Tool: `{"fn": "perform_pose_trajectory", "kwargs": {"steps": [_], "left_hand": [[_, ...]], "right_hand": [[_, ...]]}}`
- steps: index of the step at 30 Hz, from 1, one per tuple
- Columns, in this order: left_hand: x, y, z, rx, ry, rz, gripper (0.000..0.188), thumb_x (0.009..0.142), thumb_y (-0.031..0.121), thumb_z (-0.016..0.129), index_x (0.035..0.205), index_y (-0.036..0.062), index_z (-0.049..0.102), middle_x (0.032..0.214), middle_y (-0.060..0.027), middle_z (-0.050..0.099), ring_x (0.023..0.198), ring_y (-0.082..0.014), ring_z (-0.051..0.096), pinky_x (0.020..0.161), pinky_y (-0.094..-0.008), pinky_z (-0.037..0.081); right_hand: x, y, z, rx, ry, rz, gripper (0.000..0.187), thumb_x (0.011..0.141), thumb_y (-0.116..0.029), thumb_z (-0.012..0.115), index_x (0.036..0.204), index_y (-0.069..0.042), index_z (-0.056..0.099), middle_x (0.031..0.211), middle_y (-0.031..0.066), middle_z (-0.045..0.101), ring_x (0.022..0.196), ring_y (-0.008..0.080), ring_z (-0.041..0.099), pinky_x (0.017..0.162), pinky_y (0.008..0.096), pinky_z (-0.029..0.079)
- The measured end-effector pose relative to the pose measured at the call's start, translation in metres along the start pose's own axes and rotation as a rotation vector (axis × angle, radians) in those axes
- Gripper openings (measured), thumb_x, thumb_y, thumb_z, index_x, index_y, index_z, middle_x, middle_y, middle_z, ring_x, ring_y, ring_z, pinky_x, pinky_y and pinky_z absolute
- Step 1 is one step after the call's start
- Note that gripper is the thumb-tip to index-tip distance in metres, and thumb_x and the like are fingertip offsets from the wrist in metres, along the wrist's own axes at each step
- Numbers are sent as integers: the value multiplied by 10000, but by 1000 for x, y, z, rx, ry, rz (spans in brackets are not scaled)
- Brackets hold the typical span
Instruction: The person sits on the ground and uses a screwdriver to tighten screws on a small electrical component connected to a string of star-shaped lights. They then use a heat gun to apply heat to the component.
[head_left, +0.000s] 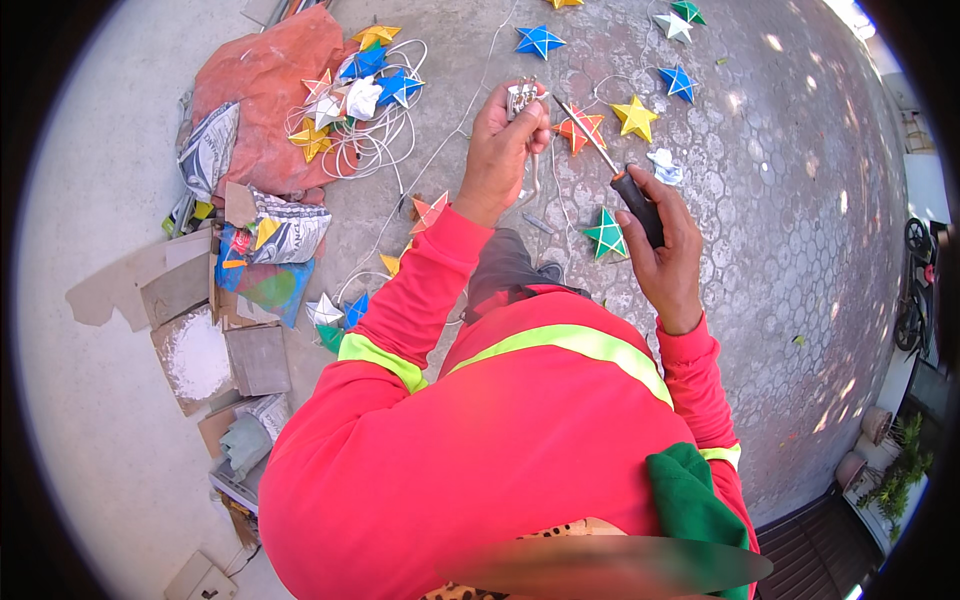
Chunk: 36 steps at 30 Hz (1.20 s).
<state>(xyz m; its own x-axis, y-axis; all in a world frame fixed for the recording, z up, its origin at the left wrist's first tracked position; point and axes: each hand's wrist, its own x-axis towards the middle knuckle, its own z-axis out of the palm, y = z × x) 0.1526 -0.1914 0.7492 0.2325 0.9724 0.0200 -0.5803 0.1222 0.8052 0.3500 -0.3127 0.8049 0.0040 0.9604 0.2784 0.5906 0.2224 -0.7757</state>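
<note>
My left hand [507, 145] grips a small pale electrical fitting [521, 96] with metal terminals showing; whether it is a plug or a socket I cannot tell. A pale cord [535, 180] hangs below that hand. My right hand [663, 240] is closed around the black handle of a screwdriver [607, 158]. Its shaft slants up to the left, and the tip is close to the left fingers, slightly apart from the fitting. Beneath the tool, on the paving, lie an orange star lantern [580, 130], a yellow star lantern [634, 118] and a green star lantern [606, 234].
Blue star lanterns [540, 41] and others are strung along white wire on the hexagonal paving [770, 220]. To the left, coiled white cable [385, 140] and more stars rest by an orange sheet [250, 80]. Sacks [290, 228] and cardboard [190, 350] line the wall.
</note>
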Motion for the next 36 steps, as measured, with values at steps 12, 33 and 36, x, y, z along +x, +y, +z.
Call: {"fn": "perform_pose_trajectory", "kwargs": {"steps": [12,33,36], "left_hand": [[2,1,8,38,-46,-34,147,1030,89,558,1170,65,524,844,-11,542,751,-117,506,680,-275,400],[-3,0,2,191,-17,97,205,1032,66,507,1228,18,544,854,6,520,695,-39,438,593,-213,372],[-4,1,1,196,-35,112,216,1033,66,509,1242,20,539,862,3,527,697,-41,443,599,-214,375]], "right_hand": [[2,-2,-2,18,-14,5,409,924,-50,700,1326,-19,631,1126,146,700,1000,217,694,888,321,528],[8,-29,-9,-42,-56,16,354,935,-58,680,1285,-18,655,940,158,677,747,274,662,679,348,520],[10,-34,-10,-51,-69,17,348,935,-63,680,1280,-22,657,926,157,673,735,291,662,671,359,520]]}}
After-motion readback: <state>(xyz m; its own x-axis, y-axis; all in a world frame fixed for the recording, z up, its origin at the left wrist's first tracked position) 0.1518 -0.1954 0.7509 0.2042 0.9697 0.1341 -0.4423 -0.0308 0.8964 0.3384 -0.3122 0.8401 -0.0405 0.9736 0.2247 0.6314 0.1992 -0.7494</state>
